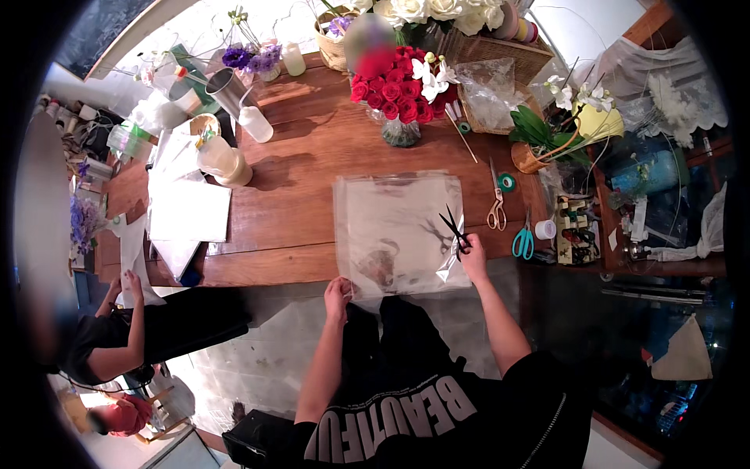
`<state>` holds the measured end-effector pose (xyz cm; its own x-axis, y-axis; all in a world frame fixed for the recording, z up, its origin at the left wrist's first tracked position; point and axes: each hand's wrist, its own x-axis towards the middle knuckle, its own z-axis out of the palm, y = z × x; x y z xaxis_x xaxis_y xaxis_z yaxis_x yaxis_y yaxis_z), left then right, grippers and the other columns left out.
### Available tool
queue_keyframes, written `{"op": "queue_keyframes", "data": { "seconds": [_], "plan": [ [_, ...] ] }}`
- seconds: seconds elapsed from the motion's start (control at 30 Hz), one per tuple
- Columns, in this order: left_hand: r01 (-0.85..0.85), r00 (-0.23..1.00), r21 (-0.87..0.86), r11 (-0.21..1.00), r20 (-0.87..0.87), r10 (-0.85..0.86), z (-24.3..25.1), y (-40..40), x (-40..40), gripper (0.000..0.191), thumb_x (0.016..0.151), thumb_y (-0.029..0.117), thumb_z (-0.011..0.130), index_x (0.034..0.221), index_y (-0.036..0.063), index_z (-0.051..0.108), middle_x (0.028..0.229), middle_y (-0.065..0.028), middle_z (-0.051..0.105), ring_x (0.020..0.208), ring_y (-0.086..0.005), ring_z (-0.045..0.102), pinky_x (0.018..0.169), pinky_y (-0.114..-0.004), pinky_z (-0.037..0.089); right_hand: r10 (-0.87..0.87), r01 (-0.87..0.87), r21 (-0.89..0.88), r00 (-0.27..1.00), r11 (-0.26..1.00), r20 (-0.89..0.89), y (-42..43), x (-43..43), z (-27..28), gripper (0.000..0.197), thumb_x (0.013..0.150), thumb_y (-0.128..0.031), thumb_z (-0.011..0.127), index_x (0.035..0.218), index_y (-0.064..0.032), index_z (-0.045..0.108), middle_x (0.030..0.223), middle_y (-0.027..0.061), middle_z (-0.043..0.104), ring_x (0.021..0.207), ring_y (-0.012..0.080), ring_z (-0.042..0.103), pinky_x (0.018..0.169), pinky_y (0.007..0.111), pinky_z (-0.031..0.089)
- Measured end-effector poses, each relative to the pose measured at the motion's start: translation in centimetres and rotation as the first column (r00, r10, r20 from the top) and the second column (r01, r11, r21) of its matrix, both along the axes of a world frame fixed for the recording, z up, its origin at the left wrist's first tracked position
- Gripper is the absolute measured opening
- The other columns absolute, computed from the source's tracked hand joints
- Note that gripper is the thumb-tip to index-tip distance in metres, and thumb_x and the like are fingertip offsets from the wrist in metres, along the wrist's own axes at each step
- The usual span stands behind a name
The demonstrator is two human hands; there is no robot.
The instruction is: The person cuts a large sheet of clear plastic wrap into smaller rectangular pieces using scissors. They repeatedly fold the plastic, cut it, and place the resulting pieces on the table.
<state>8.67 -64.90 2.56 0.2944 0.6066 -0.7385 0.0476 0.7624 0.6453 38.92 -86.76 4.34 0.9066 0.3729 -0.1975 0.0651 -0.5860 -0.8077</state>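
Note:
A square stack of clear plastic film lies on the wooden table in front of me and hangs slightly over its front edge. My left hand pinches the film's near left corner. Black-handled scissors are in my right hand, at the film's right side, with their blades parted and pointing away from me. To the right lie gold-handled scissors, a roll of green tape and turquoise-handled scissors. Red roses in a glass vase stand beyond the film.
At left, a co-worker handles white sheet material beside a stack of white paper. A white squeeze bottle and a metal cup stand back left. A potted orchid and a white spool are at right.

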Motion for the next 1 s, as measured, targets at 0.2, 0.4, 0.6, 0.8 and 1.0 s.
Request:
{"op": "queue_keyframes", "data": {
  "seconds": [0.2, 0.4, 0.6, 0.8, 1.0],
  "plan": [
    [0.354, 0.919, 0.288, 0.89, -0.285, -0.273, 0.4, 2.2, 1.5, 0.034, 0.091, 0.032, 0.058, 0.103, 0.0012, 0.06, 0.086, -0.0034, 0.06, 0.075, -0.0108, 0.055, 0.065, -0.024, 0.044, 0.028, -0.027, 0.075, 1.0, 0.997, -0.01, 1.8, 0.2, -1.2, 0.025, 0.074, 0.005, 0.065, 0.094, -0.0031, 0.051, 0.073, 0.0026, 0.056, 0.063, 0.0099, 0.054, 0.06, 0.027, 0.045],
    [0.598, 0.739, 0.411, 0.688, -0.615, -0.275, 0.2, 5.2, 5.1, 0.054, 0.083, 0.045, 0.067, 0.104, -0.0041, 0.057, 0.087, -0.0152, 0.065, 0.082, -0.0256, 0.062, 0.075, -0.037, 0.048, -0.077, 0.076, 0.05, 0.997, 0.996, 0.0, 2.6, -0.2, -2.6, 0.028, 0.072, 0.002, 0.069, 0.093, -0.0026, 0.051, 0.077, 0.0062, 0.058, 0.069, 0.017, 0.058, 0.066, 0.033, 0.048],
    [0.682, 0.677, 0.454, 0.573, -0.687, -0.263, -0.3, 5.9, 7.2, 0.039, 0.093, 0.038, 0.052, 0.099, 0.0004, 0.054, 0.094, -0.024, 0.064, 0.09, -0.0427, 0.06, 0.076, -0.047, 0.047, -0.158, 0.17, 0.145, 0.983, 0.975, -0.096, 2.3, -0.3, -3.8, 0.029, 0.073, 0.003, 0.068, 0.095, -0.0024, 0.051, 0.078, 0.0039, 0.056, 0.072, 0.0136, 0.057, 0.067, 0.03, 0.047],
    [0.728, 0.64, 0.459, 0.509, -0.721, -0.266, -0.4, 5.8, 6.8, 0.035, 0.096, 0.034, 0.045, 0.097, 0.0, 0.055, 0.092, -0.0255, 0.063, 0.092, -0.0446, 0.058, 0.077, -0.049, 0.046, -0.139, 0.144, 0.131, 0.989, 0.981, -0.049, 3.4, -0.5, -2.7, 0.024, 0.077, 0.005, 0.065, 0.096, -0.0025, 0.051, 0.081, 0.003, 0.055, 0.069, 0.0099, 0.055, 0.064, 0.026, 0.047],
    [0.762, 0.605, 0.414, 0.498, -0.73, -0.32, 0.3, 6.0, 6.9, 0.028, 0.093, 0.028, 0.052, 0.098, 0.0007, 0.05, 0.092, -0.0249, 0.063, 0.091, -0.0448, 0.058, 0.077, -0.05, 0.045, -0.122, 0.184, -0.297, 0.969, 0.937, 0.216, 0.7, 3.1, 1.8, 0.04, 0.081, -0.039, 0.069, 0.09, -0.0017, 0.059, 0.08, 0.0151, 0.064, 0.076, 0.0339, 0.063, 0.068, 0.045, 0.048]
  ]
}}
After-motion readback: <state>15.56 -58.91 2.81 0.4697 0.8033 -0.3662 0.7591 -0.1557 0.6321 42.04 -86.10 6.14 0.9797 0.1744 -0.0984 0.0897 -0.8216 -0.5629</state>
